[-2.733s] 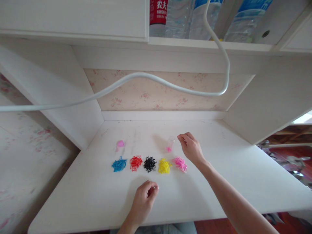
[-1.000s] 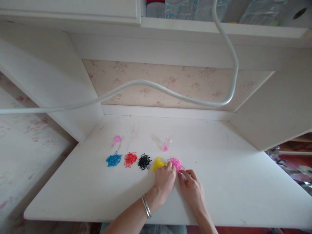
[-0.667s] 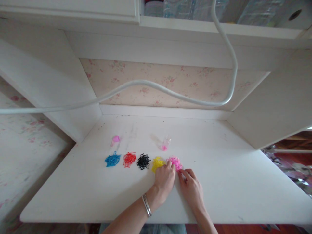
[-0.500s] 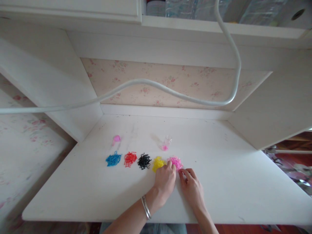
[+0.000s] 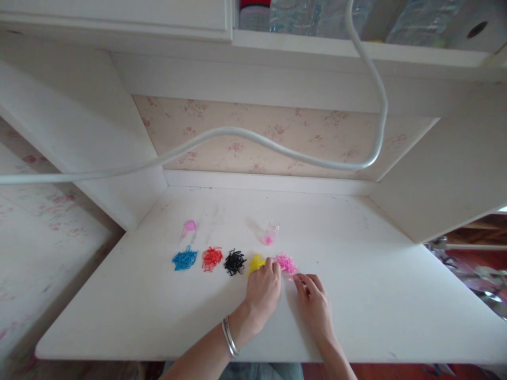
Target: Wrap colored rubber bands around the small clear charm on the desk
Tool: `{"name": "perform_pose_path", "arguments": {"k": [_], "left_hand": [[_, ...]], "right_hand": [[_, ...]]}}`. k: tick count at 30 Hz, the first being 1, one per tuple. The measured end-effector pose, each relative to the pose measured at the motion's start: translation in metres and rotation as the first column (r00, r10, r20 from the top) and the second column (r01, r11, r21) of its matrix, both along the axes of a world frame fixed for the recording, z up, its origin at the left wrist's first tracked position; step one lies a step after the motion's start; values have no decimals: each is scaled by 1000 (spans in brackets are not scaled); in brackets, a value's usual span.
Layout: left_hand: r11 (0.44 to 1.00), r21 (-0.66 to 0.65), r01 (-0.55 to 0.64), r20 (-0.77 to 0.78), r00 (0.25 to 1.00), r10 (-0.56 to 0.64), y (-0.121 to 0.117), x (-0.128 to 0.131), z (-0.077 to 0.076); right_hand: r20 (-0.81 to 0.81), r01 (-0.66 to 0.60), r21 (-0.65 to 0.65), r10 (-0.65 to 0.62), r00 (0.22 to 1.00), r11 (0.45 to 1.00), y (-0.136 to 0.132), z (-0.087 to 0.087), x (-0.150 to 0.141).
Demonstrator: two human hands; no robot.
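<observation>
Both hands [image 5: 264, 288] [image 5: 317, 305] well inside desk edge [image 5: 119, 358]

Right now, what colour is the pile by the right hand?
The pile is pink; best in head view.

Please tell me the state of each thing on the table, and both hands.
Left hand: fingers curled, grip hidden.
Right hand: fingertips close together, grip unclear.
Blue bands: loose heap.
Red bands: loose heap.
Black bands: loose heap.
Yellow bands: loose heap, partly hidden by left hand.
Pink bands: loose heap, near both hands.
Clear container: pink at near end, opening unclear.
Pink piece: lying behind blue bands.
</observation>
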State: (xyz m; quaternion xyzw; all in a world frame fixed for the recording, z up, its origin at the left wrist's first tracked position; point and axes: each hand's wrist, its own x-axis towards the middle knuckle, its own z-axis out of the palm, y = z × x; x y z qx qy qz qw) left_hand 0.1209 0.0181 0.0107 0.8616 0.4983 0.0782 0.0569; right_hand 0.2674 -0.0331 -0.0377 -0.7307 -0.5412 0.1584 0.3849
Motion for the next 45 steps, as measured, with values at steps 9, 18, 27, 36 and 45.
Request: {"name": "perform_pose_path", "arguments": {"k": [9,18,27,36,45], "left_hand": [[997,17,71,93,993,-72,5,3,4],[999,44,9,284,958,-21,24,-13,31],[984,172,-54,249,968,9,82,-28,75],[954,263,145,-96,988,-124,110,-18,85],[970,204,131,-27,991,-128,105,-23,93]], "right_hand": [[-56,15,30,-13,998,999,-1,1,2],[-157,62,72,-50,986,995,-5,1,3],[-250,159,55,-141,958,986,-4,-2,7],[-274,177,77,-150,950,981,-4,-2,7],[-291,189,49,-167,942,981,-5,2,7]]}}
